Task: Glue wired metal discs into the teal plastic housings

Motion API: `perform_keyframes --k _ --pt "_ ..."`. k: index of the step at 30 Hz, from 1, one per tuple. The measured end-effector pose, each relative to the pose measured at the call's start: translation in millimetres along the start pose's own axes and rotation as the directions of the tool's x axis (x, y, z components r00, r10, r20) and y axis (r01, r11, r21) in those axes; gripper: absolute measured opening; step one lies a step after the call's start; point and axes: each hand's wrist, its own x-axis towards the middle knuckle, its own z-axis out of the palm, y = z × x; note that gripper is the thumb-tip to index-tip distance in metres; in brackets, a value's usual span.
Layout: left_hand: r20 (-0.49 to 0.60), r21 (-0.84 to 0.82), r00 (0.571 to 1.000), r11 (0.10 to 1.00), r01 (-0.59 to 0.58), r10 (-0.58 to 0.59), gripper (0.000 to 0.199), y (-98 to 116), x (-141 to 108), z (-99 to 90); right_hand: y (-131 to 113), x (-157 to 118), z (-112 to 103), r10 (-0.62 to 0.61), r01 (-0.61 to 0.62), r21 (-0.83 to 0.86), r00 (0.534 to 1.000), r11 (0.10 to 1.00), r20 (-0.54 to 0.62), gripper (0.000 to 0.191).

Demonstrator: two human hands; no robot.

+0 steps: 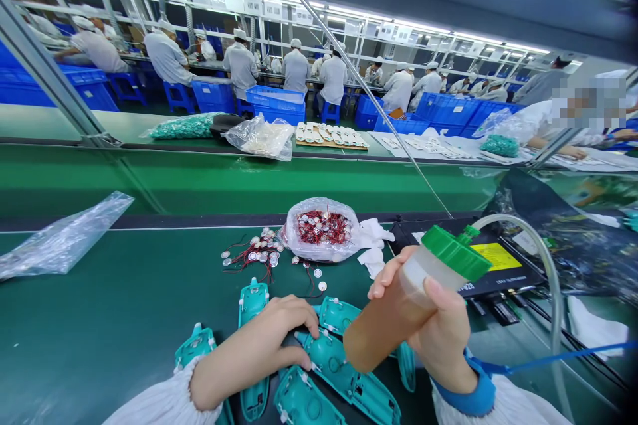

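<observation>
My right hand [441, 325] is wrapped round a dispensing bottle [393, 319] of brownish liquid, tilted with its green cap up and to the right. A clear hose [541, 259] runs from the cap, and the bottle's lower end hangs over the teal parts. A blue wrist strap [468, 388] circles my right wrist. My left hand [284, 329] grips the upper end of a teal plastic shell [331, 362], thumb on one side and fingers on the other. Several similar shells lie about it, including one teal shell [254, 302] partly behind my left forearm.
Behind the shells stands a plastic-lined container [323, 259] of small discs with red wires; more wired discs [259, 252] lie loose beside it. A black device [498, 272] with cables is at right, a clear bag [64, 239] at left. Co-workers sit beyond the raised shelf.
</observation>
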Motion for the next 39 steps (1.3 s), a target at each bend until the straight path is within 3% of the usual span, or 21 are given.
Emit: perform_keyframes --k 4,8,12,14,17,19,21,26,32,39 --pt "0.002 -0.003 1.0 1.0 -0.002 0.002 0.025 0.5 -0.1 -0.9 -11.3 4.2 -1.1 0.085 -0.063 0.103 0.969 0.993 -0.231 0.027" --pt "-0.005 -0.042 1.0 0.999 -0.007 0.007 0.02 -0.1 -2.1 -4.2 -26.7 13.6 -12.0 0.178 -0.074 0.237 0.873 0.969 -0.454 0.029" --pt "-0.04 -0.04 0.999 0.999 0.011 -0.012 0.015 2.2 -8.3 -12.3 -39.4 21.4 -29.3 0.23 -0.005 0.366 0.784 0.931 -0.577 0.027" --pt "-0.055 -0.01 0.998 0.999 0.037 -0.037 0.014 5.7 -12.8 -17.9 -42.4 22.0 -38.6 0.236 0.013 0.406 0.797 0.914 -0.556 0.023" --pt "-0.028 0.014 0.995 0.995 0.096 -0.095 0.014 15.2 -20.8 -25.0 -41.6 19.9 -49.1 0.165 -0.013 0.344 0.895 0.939 -0.415 0.022" --pt "0.025 0.033 0.989 0.989 0.147 -0.148 0.025 22.5 -27.0 -26.0 -38.4 18.2 -50.5 0.119 -0.023 0.266 0.929 0.964 -0.35 0.024" --pt "0.063 0.059 0.976 0.977 0.203 -0.206 0.036 26.9 -34.0 -22.0 -34.6 16.7 -46.0 0.124 -0.032 0.249 0.924 0.968 -0.363 0.024" --pt "0.015 0.029 0.972 0.972 0.232 -0.233 0.046 17.6 -51.2 1.6 -26.7 9.4 -21.3 0.258 -0.087 0.325 0.807 0.942 -0.531 0.028" --pt "-0.026 -0.033 0.982 0.982 0.184 -0.185 0.049 1.1 -53.6 20.1 -18.8 -9.3 -2.8 0.156 -0.103 0.177 0.936 0.979 -0.315 0.029" --pt "-0.038 0.03 0.997 0.997 0.07 -0.069 0.043 -0.3 -50.0 18.7 -8.5 -21.5 6.5 0.14 -0.111 0.14 0.966 0.984 -0.219 0.027"
